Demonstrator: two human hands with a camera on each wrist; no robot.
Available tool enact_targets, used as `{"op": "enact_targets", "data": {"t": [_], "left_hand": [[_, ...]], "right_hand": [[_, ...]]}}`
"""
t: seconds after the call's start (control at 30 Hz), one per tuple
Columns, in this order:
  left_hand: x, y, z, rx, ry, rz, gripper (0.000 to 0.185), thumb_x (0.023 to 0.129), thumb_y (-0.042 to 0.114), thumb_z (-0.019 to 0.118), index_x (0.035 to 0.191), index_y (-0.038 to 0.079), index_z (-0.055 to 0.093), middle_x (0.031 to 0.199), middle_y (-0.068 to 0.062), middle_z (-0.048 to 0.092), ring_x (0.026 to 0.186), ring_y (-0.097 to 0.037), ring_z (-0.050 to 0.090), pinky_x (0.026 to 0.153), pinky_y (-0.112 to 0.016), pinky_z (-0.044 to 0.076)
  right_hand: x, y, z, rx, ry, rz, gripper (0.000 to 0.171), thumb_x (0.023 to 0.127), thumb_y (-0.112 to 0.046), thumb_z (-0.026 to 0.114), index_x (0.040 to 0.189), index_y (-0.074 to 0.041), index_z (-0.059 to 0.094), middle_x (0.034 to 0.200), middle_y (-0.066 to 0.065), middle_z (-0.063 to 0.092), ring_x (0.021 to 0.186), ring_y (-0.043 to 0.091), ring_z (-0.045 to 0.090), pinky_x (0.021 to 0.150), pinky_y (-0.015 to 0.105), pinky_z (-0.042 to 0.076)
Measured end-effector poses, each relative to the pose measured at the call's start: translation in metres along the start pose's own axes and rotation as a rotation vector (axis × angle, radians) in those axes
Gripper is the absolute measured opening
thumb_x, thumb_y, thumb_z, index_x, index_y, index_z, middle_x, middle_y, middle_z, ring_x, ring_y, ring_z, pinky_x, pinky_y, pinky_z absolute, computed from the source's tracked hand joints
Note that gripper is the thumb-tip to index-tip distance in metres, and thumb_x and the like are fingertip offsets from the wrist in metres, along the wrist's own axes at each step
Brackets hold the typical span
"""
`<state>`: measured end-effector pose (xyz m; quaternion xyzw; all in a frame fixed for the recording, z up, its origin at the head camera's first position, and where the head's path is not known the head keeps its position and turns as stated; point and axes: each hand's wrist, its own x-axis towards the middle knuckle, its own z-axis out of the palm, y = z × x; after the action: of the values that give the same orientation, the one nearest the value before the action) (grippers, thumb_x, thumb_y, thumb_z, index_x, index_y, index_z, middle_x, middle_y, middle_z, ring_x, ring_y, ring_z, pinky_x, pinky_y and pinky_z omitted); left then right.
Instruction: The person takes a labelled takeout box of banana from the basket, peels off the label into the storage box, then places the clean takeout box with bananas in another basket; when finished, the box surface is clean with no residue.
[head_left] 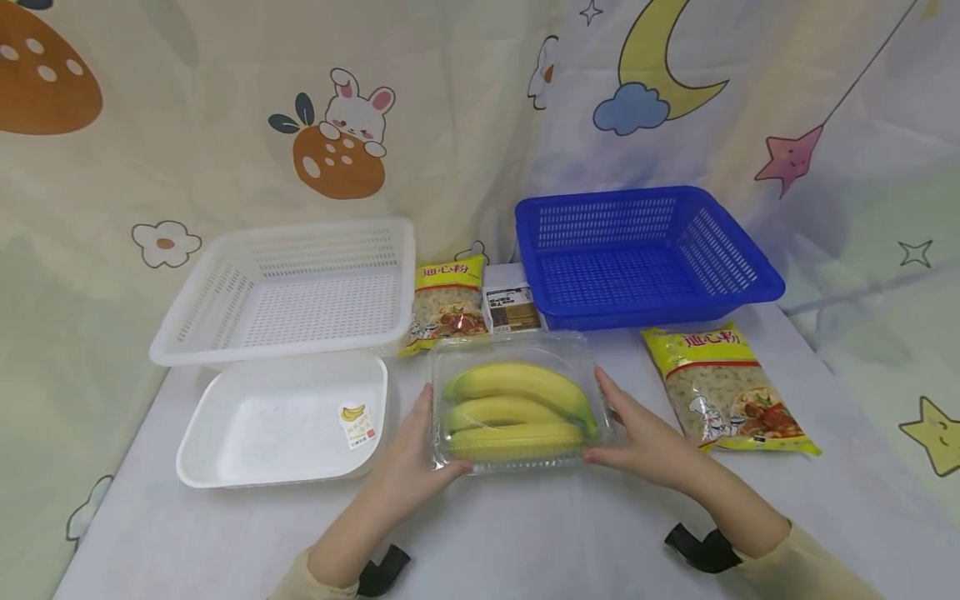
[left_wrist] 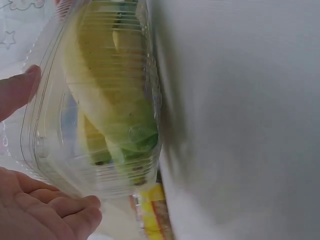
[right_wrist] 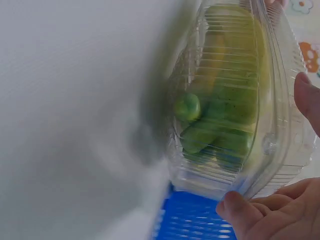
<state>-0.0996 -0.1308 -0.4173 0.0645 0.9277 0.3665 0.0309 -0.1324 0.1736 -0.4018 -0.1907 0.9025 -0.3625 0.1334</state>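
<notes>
Head view: left hand and right hand clasping clear banana box at both ends; gripping step. Next, by judgement: even lift, keeping level.

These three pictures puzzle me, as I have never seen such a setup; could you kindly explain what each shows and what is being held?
No machine here: a person works with bare hands and wears three cameras. The wide picture is from the head, looking down at a white table. The other two are from the wrists, up close. The left hand and right hand grip the two ends of a clear box of bananas, which rests on the table. Around it lie a white basket, a white tray, a blue basket, two pasta bags and a small carton.
</notes>
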Motion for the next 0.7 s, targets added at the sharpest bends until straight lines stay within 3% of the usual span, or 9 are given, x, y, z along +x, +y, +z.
{"op": "enact_targets", "data": {"t": [0.13, 0.33, 0.5, 0.63, 0.7], "left_hand": [[-0.007, 0.009, -0.013, -0.004, -0.018, -0.028, 0.108, 0.068, 0.041, 0.076, 0.146, 0.006, 0.010, 0.150, -0.015, 0.020, 0.135, -0.033, 0.025, 0.108, -0.049, 0.027], [-0.019, 0.025, -0.056, 0.056, 0.010, -0.048, 0.108, 0.068, 0.052, 0.072, 0.147, 0.019, 0.007, 0.150, -0.011, 0.023, 0.134, -0.034, 0.028, 0.103, -0.056, 0.031], [-0.010, 0.032, -0.102, 0.044, 0.099, -0.020, 0.111, 0.068, 0.053, 0.072, 0.146, 0.028, -0.002, 0.153, -0.006, 0.010, 0.137, -0.037, 0.019, 0.102, -0.064, 0.024], [0.008, 0.023, -0.130, 0.028, 0.185, 0.012, 0.113, 0.068, 0.049, 0.074, 0.146, 0.026, -0.005, 0.154, -0.002, 0.005, 0.140, -0.034, 0.011, 0.104, -0.063, 0.019], [0.019, 0.015, -0.140, 0.027, 0.224, 0.036, 0.113, 0.069, 0.046, 0.074, 0.147, 0.024, -0.004, 0.154, -0.005, 0.006, 0.139, -0.034, 0.011, 0.104, -0.064, 0.018]], "right_hand": [[-0.011, -0.013, -0.007, 0.014, 0.021, 0.002, 0.105, 0.075, -0.037, 0.071, 0.147, -0.011, -0.001, 0.151, 0.021, 0.010, 0.124, 0.046, 0.037, 0.099, 0.054, 0.036], [-0.012, -0.046, -0.015, 0.058, 0.078, -0.058, 0.103, 0.077, -0.036, 0.070, 0.147, -0.011, -0.001, 0.152, 0.018, 0.009, 0.132, 0.041, 0.028, 0.101, 0.050, 0.035], [0.022, -0.082, -0.018, 0.156, 0.143, -0.135, 0.105, 0.076, -0.028, 0.073, 0.147, -0.013, -0.004, 0.153, 0.012, 0.005, 0.138, 0.033, 0.017, 0.105, 0.051, 0.028], [0.061, -0.106, -0.013, 0.236, 0.192, -0.168, 0.112, 0.073, -0.027, 0.076, 0.146, -0.018, -0.010, 0.154, 0.004, -0.002, 0.140, 0.024, 0.011, 0.110, 0.046, 0.023], [0.079, -0.115, -0.010, 0.218, 0.229, -0.160, 0.117, 0.070, -0.033, 0.077, 0.145, -0.018, -0.012, 0.153, 0.001, -0.006, 0.141, 0.022, 0.006, 0.112, 0.046, 0.018]]}}
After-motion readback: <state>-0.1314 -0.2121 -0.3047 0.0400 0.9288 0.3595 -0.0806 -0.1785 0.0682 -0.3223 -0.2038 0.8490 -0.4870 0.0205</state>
